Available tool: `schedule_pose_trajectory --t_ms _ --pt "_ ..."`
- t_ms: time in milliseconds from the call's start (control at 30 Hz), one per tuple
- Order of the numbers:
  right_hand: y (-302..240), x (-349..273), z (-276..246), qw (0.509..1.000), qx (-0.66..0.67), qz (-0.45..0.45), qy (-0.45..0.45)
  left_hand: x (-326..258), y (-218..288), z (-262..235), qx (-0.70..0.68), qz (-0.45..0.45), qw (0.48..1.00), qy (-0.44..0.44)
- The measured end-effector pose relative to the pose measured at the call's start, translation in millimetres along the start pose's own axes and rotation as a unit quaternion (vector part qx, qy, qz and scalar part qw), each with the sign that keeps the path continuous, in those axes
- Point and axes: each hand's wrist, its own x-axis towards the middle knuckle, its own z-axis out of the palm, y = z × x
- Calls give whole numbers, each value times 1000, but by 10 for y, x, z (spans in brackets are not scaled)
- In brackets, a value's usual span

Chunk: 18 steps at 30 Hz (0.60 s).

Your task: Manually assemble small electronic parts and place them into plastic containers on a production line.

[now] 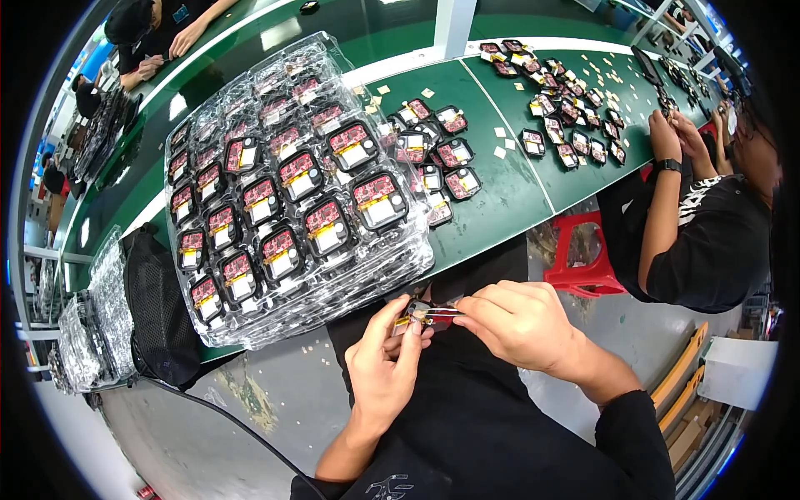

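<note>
Between the thumb and fingers of my left hand (382, 367) is a small electronic module (402, 327), held over my lap just off the table's front edge. Fingers cover much of it; some yellow and red show. My right hand (527, 327) is closed in a pinch on thin metal tweezers (442, 311), whose tips reach the module. Beyond my hands, a stack of clear plastic trays (367, 279) carries rows of black-framed modules (379, 200) with red circuit boards and yellow tape. More such modules (454, 152) lie loosely piled right of the stack.
The green table (508, 221) also bears another spread of modules (575, 108) and scattered small pale pieces (500, 142). At right sits a co-worker (708, 225), by a red stool (575, 258). A black mesh bag (158, 308) hangs at left. Another person works across the table.
</note>
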Motion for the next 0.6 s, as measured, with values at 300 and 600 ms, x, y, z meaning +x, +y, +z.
schedule_pose_trajectory --t_ms 300,600 --pt "182 47 -207 999 0 33 -21 24 -35 -50 -111 -67 991 18" --pt "61 20 -127 967 6 200 -160 25 -14 -115 -78 -103 989 -71"
